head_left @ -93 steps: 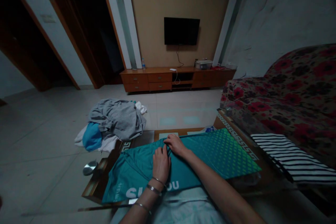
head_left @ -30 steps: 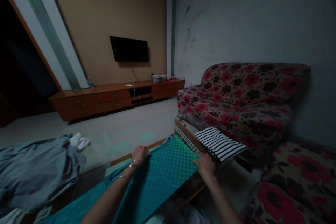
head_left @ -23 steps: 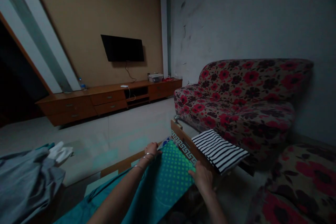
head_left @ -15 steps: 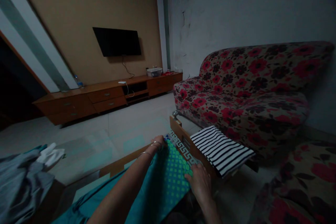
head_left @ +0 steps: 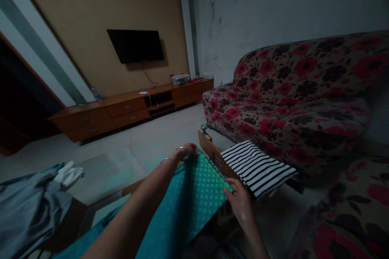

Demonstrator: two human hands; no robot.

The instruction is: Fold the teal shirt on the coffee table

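Note:
A teal cloth with a panel of bright green squares stretches from the low front up to a coffee table. My left hand, with bangles on its wrist, pinches the cloth's far corner. At the right corner, my right hand grips the edge between thumb and fingers. The far edge runs straight between both hands, beside an upright wooden board of the table. Just beyond that board lies a folded black-and-white striped cloth. Whether the teal cloth is a garment, I cannot tell.
Grey clothing and a white cloth are heaped at the left on the glass tabletop. A floral sofa stands at the right. Along the far wall runs a low wooden cabinet under a television.
Both hands have lifted the cloth's far edge slightly and moved it away from me. It now covers most of the key-patterned strip seen before. The view has shifted slightly.

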